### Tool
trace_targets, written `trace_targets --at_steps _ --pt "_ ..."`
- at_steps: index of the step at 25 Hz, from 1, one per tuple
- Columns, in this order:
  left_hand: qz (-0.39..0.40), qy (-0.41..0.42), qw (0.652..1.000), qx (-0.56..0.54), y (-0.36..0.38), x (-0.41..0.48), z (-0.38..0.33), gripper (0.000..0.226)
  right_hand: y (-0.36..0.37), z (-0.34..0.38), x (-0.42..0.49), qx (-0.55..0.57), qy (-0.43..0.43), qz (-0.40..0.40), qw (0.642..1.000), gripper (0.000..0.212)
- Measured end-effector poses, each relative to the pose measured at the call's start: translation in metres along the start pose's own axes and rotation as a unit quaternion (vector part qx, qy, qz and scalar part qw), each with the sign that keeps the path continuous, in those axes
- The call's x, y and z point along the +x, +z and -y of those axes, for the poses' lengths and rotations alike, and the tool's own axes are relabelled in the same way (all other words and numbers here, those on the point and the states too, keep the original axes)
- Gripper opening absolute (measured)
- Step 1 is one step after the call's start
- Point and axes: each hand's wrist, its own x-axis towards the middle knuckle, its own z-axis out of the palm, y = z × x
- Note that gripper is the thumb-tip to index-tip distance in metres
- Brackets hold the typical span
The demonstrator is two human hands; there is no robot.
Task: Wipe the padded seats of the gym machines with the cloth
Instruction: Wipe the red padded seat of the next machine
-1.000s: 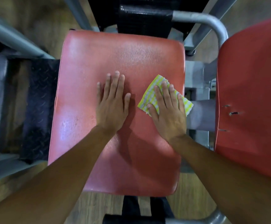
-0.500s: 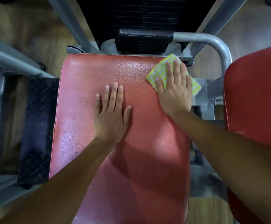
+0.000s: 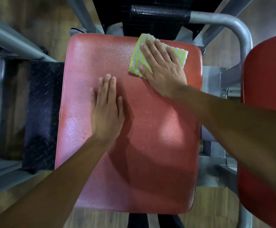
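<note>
R grip (image 3: 165, 67) splayed flat, pressing cloth (image 3: 137, 60) on seat (image 3: 150, 145) far-right corner; L grip (image 3: 106, 112) flat, bare, mid-seat.

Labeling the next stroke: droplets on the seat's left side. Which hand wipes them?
Right. The right hand presses the cloth flat at the far edge of the seat; the left hand rests bare mid-seat, no cloth.
</note>
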Motion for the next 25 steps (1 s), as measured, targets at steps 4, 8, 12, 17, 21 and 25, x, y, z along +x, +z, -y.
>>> trace_targets --at_steps 4,8,12,17,21,25 --pt "0.021 -0.013 0.999 0.038 -0.011 -0.055 0.021 0.054 0.008 0.019 -0.026 -0.009 -0.037 -0.022 0.999 0.060" --pt "0.033 -0.038 0.996 0.067 -0.011 -0.079 0.027 0.055 0.021 0.042 -0.060 -0.010 -0.055 -0.026 0.998 0.060" --pt "0.026 -0.033 0.995 0.086 -0.004 -0.081 0.032 0.055 0.031 0.059 -0.092 -0.008 -0.065 -0.026 0.998 0.059" --pt "0.014 -0.019 0.995 0.094 -0.002 -0.082 0.036 0.054 0.035 0.073 -0.126 -0.014 -0.076 -0.019 0.997 0.060" --pt "0.007 -0.015 0.995 0.099 -0.001 -0.083 0.036 0.054 0.039 0.083 -0.157 -0.010 -0.076 0.002 0.997 0.060" --pt "0.008 -0.015 0.995 0.097 0.000 -0.083 0.037 0.054 0.042 0.095 -0.186 -0.012 -0.068 0.026 0.997 0.061"
